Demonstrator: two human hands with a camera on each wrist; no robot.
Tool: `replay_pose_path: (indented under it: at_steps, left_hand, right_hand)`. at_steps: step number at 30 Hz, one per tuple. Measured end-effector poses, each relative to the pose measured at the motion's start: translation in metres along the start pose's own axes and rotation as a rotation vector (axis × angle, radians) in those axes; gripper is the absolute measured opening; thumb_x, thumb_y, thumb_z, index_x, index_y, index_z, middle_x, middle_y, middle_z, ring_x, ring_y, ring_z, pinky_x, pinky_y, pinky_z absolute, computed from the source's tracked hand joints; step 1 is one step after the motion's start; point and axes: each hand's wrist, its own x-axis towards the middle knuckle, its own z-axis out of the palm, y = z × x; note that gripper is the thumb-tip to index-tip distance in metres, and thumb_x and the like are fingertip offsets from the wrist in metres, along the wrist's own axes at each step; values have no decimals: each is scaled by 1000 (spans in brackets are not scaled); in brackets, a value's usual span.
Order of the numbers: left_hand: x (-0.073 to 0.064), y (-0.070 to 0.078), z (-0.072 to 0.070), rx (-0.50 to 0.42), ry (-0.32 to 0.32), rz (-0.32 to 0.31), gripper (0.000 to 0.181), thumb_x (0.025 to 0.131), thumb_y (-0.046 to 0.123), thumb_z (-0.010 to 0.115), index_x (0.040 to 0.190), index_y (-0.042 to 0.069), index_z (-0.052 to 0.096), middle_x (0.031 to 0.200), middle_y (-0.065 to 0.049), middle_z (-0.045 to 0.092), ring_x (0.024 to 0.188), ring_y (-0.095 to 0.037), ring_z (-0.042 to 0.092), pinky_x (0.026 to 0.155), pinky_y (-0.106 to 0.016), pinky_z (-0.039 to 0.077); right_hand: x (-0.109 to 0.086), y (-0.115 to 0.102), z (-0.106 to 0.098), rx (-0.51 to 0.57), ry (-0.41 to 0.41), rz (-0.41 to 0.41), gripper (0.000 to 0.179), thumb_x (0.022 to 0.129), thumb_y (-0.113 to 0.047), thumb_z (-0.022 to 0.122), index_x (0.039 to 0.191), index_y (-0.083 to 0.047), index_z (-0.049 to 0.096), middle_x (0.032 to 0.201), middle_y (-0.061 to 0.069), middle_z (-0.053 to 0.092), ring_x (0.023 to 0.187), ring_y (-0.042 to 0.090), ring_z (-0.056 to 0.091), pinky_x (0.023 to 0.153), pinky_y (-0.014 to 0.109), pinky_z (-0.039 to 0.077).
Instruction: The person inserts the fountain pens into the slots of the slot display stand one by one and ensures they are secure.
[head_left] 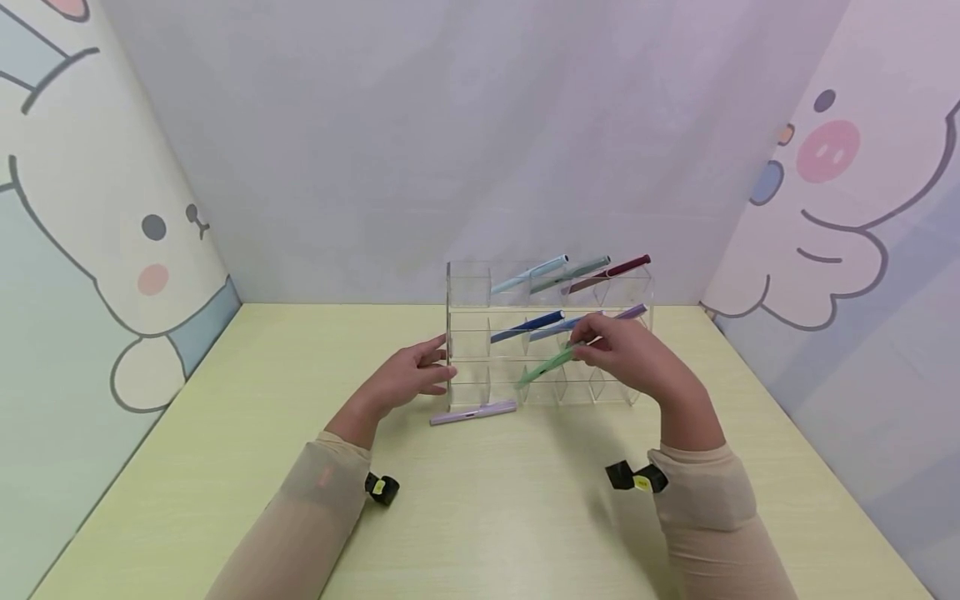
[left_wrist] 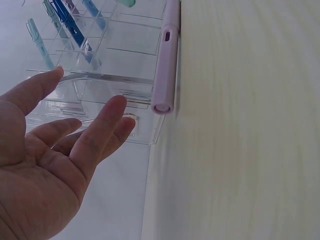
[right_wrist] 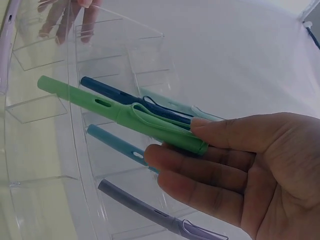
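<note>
My right hand [head_left: 630,354] pinches a green pen [head_left: 551,364] by its clip end between thumb and fingers. In the right wrist view the green pen's [right_wrist: 120,112] far end reaches over a lower compartment of the clear acrylic pen rack [head_left: 468,371]. My left hand [head_left: 405,379] is at the rack's left side, its fingers spread and nearly straight, fingertips right at the side panel. A lilac pen [head_left: 472,413] lies on the table along the rack's front edge; in the left wrist view this lilac pen [left_wrist: 167,65] runs beside the rack's base.
Upper-row pens are light blue [head_left: 528,273], grey-green [head_left: 573,273] and dark red [head_left: 611,273]. In the middle row rest a dark blue pen [head_left: 528,326], a blue pen [head_left: 551,330] and a purple pen [head_left: 632,312]. Cartoon-printed panels [head_left: 840,208] flank the table [head_left: 480,517].
</note>
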Motion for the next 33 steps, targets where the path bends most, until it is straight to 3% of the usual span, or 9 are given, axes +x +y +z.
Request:
replay_pose_path:
  at_steps: [11,33]
  left_hand:
    - [0,0,1,4,4,-2,76,95,33,66,157,28,23,154,-7,40,105,-21,70,105,-45,47]
    - [0,-2,0,0,-5,10,79,93,38,68,157,29,23,155,-6,39,107,-21,69,105,-44,48]
  right_hand:
    - [4,0,6,-37,-56,-19,16,96,-21,65,110,-14,63,104,-2,68,105,19,66,87,42,56]
    - [14,0,23,-81,-151,-34,14,95,-17,66,108,-13,65,101,-3,67,100,17,65,85,39,56]
